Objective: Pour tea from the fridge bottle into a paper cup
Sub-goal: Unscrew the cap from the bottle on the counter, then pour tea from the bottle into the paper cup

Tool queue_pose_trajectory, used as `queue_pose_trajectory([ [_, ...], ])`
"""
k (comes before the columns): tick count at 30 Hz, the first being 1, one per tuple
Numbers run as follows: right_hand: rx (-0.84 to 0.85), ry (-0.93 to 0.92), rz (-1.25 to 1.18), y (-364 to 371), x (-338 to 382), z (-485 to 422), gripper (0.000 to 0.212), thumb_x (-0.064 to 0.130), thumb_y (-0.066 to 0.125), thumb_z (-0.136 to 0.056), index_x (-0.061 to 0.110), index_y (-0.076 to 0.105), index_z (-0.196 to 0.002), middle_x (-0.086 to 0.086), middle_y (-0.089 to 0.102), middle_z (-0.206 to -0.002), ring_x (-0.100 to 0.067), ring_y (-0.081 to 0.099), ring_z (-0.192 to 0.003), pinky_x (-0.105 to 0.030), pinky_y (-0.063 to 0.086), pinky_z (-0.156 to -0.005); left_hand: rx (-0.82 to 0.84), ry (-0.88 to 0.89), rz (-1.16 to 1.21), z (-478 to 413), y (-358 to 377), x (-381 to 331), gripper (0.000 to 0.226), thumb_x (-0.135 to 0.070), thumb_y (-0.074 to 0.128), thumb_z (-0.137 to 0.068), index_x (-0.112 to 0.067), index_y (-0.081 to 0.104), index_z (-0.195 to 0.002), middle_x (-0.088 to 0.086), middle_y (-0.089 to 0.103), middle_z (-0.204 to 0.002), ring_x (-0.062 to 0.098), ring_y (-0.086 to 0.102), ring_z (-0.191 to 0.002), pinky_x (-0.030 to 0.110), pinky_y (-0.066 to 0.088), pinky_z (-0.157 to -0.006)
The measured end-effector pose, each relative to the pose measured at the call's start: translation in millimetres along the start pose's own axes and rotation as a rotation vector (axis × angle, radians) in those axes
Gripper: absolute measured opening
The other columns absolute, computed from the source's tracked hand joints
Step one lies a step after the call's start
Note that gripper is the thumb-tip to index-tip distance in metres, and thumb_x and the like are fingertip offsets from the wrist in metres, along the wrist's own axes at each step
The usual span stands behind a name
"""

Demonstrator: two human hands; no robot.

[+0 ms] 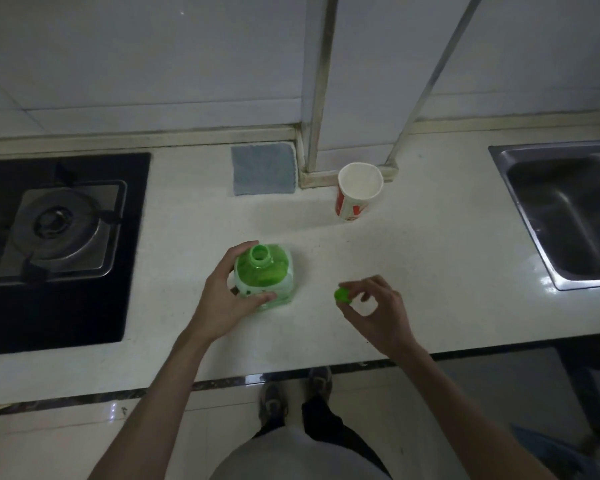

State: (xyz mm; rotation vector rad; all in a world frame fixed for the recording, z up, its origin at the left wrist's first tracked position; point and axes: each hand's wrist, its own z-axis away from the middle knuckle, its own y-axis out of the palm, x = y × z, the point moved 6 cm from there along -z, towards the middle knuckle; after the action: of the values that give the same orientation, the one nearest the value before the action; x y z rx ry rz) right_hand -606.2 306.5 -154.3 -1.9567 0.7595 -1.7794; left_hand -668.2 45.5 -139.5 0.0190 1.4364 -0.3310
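Note:
A green tea bottle (pixel 267 275) stands upright on the white counter (pixel 430 271), its neck open and uncapped. My left hand (pixel 224 299) grips the bottle's body from the left, thumb across the front. My right hand (pixel 378 313) is to the bottle's right, just above the counter, pinching the green cap (pixel 342 295) between thumb and fingertips. An empty paper cup (pixel 358 192) with red and white sides stands upright farther back, to the right of the bottle, near the wall.
A gas hob (pixel 59 233) fills the counter's left part. A steel sink (pixel 568 213) is set in at the right. A grey cloth (pixel 264 169) lies by the wall, next to a metal frame's foot (pixel 317 168). The counter's front edge runs below my wrists.

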Motion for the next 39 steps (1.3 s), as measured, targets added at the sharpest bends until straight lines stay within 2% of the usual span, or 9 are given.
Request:
queue_pose_trajectory([
  [2, 0.008, 0.08, 0.034, 4.0, -30.9, 13.3, 0.021, 0.015, 0.082, -0.077, 0.026, 0.064, -0.081, 0.005, 0.073, -0.1, -0.006, 0.06, -0.078, -0.03, 0.053, -0.069, 0.003, -0.006, 0.003, 0.1, 0.3, 0.3, 0.076, 0.001, 0.087, -0.066, -0.026, 0.055, -0.129, -0.012, 0.057, -0.127, -0.003, 0.055, -0.116, 0.021, 0.056, -0.08],
  [5, 0.052, 0.134, 0.084, 10.2, -59.8, 24.4, 0.018, 0.015, 0.079, -0.079, 0.017, 0.07, -0.095, 0.005, 0.07, -0.098, -0.006, 0.06, -0.079, -0.03, 0.054, -0.072, -0.002, -0.011, -0.019, 0.1, 0.7, -0.3, 0.075, -0.001, 0.088, -0.065, -0.029, 0.055, -0.127, -0.017, 0.058, -0.123, -0.001, 0.055, -0.116, 0.023, 0.056, -0.081],
  [10, 0.1, 0.186, 0.125, 17.2, -85.8, 28.6, 0.026, 0.013, 0.075, -0.082, 0.013, 0.064, -0.106, -0.001, 0.068, -0.102, -0.015, 0.062, -0.088, -0.03, 0.054, -0.076, -0.016, -0.011, -0.032, -0.4, 1.3, -1.2, 0.076, -0.001, 0.088, -0.064, -0.03, 0.055, -0.125, -0.017, 0.058, -0.124, 0.0, 0.054, -0.117, 0.024, 0.056, -0.08],
  [15, 0.118, 0.172, 0.124, 23.2, -91.6, 24.7, 0.033, 0.009, 0.072, -0.083, 0.012, 0.059, -0.113, -0.005, 0.065, -0.108, -0.018, 0.059, -0.096, -0.027, 0.051, -0.078, -0.026, -0.007, -0.032, 1.1, 2.6, -1.4, 0.076, 0.0, 0.088, -0.063, -0.028, 0.054, -0.126, -0.013, 0.058, -0.125, 0.002, 0.055, -0.117, 0.017, 0.055, -0.077],
  [26, 0.156, 0.168, 0.153, 26.5, -93.1, 22.8, 0.038, 0.008, 0.074, -0.082, 0.01, 0.059, -0.116, -0.007, 0.063, -0.113, -0.023, 0.059, -0.101, -0.021, 0.045, -0.081, -0.029, -0.028, -0.033, 3.1, 3.4, -4.1, 0.077, -0.002, 0.088, -0.065, -0.037, 0.053, -0.123, -0.021, 0.058, -0.122, -0.005, 0.054, -0.114, 0.015, 0.053, -0.075],
  [29, 0.189, 0.146, 0.155, 24.4, -83.6, 19.3, 0.051, 0.011, 0.078, -0.079, 0.007, 0.055, -0.124, -0.009, 0.06, -0.121, -0.025, 0.054, -0.114, -0.026, 0.043, -0.091, -0.03, -0.032, -0.035, 3.4, 3.3, -3.1, 0.077, -0.002, 0.088, -0.065, -0.039, 0.052, -0.123, -0.023, 0.057, -0.121, -0.006, 0.054, -0.114, 0.013, 0.053, -0.075],
  [32, 0.126, 0.132, 0.129, 12.2, -77.5, -5.1, 0.072, 0.02, 0.082, -0.076, 0.006, 0.045, -0.136, -0.01, 0.054, -0.131, -0.022, 0.049, -0.121, -0.035, 0.042, -0.102, -0.033, -0.029, -0.026, 3.4, 3.2, -2.7, 0.078, -0.002, 0.088, -0.065, -0.04, 0.052, -0.123, -0.021, 0.057, -0.122, -0.005, 0.053, -0.115, 0.013, 0.052, -0.077],
  [36, -0.033, 0.19, 0.061, -9.8, -71.0, -73.6, 0.087, 0.023, 0.086, -0.072, 0.008, 0.035, -0.141, -0.01, 0.048, -0.136, -0.022, 0.05, -0.116, -0.037, 0.048, -0.095, -0.039, -0.031, -0.031, 3.7, 4.4, -2.6, 0.079, -0.002, 0.088, -0.065, -0.041, 0.051, -0.124, -0.02, 0.057, -0.124, -0.004, 0.053, -0.115, 0.011, 0.051, -0.078],
  [39, -0.101, 0.314, -0.092, -16.9, -71.3, -121.9, 0.097, 0.027, 0.086, -0.072, 0.013, 0.025, -0.146, -0.009, 0.041, -0.145, -0.023, 0.046, -0.125, -0.041, 0.046, -0.102, -0.033, -0.024, -0.05, 4.3, 5.0, -4.1, 0.079, -0.005, 0.088, -0.067, -0.042, 0.05, -0.125, -0.021, 0.055, -0.126, -0.005, 0.052, -0.117, 0.011, 0.052, -0.079],
])
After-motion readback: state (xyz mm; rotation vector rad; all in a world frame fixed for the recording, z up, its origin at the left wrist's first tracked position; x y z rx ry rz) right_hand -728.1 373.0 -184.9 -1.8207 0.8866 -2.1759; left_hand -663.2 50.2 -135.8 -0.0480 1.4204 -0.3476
